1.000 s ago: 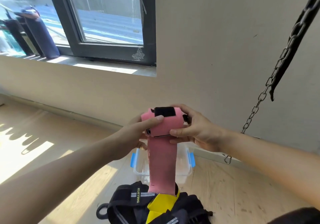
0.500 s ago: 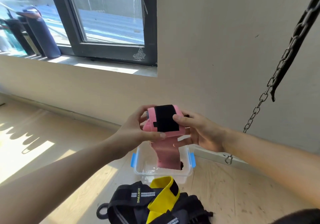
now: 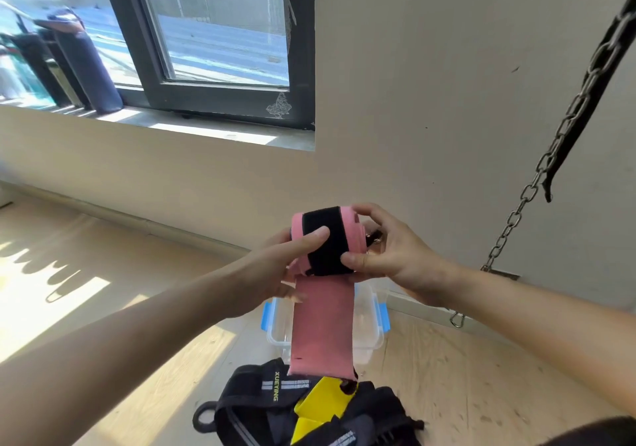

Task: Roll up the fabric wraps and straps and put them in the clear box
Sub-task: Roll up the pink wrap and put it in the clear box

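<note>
Rolling of the pink wrap [image 3: 323, 328] is underway above the clear box [image 3: 373, 328]; its roll is pinched by the left hand [image 3: 275, 270] and right hand [image 3: 389, 256]; soft, light fabric is judged floppy, best gripped at the roll's ends.

Looks like a small boxing/fitness gym rm. Evidence: steel chain [image 3: 550, 156] w/ black strap [image 3: 599, 67] hanging at right, in front of bare beige wall [image 3: 430, 101]. Dark punch bags [image 3: 86, 67] lined up outside dark-framed window [image 3: 220, 101]. Raw plywood floor [image 3: 464, 376]. On floor near wall: clear box [image 3: 373, 328] w/ blue latches, pile of black straps [image 3: 261, 407] marked XUEYING, yellow band [image 3: 323, 404]. Pink wrap [image 3: 321, 328] w/ black velcro patch = hand-wrap gear.
</note>
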Demonstrator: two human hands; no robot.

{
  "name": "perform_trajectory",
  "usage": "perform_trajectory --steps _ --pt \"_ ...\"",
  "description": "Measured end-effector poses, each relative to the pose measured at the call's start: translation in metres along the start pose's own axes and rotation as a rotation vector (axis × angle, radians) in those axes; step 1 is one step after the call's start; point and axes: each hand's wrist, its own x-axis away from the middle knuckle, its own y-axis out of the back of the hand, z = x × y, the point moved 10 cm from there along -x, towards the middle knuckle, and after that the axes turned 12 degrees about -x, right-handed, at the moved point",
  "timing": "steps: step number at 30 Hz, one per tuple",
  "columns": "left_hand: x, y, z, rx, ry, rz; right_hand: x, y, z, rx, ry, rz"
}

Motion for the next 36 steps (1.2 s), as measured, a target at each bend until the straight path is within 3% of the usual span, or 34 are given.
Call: perform_trajectory --steps 6,12,16,21,28,36 --pt "-0.002 0.013 0.003 0.014 -0.031 -0.150 0.002 -0.007 -0.001 0.094 -0.075 0.104" --pt "0.001 0.019 -0.007 -0.036 -0.132 -0.255 0.010 -0.013 -0.016 -0.027 -0.336 0.115" --pt "0.003 0.018 -0.012 -0.028 -0.178 -0.277 0.012 -0.013 -0.018 -0.040 -0.366 0.122" --pt "0.000 0.010 -0.008 -0.048 -0.123 -0.177 0.009 -0.012 -0.014 -0.069 -0.305 0.103" --pt "0.000 -0.005 0.018 0.041 0.081 0.038 0.002 0.005 0.001 -0.067 -0.121 0.040" --pt "-0.003 0.003 0.010 0.110 0.017 -0.067 0.004 -0.002 0.008 0.317 0.008 0.069"
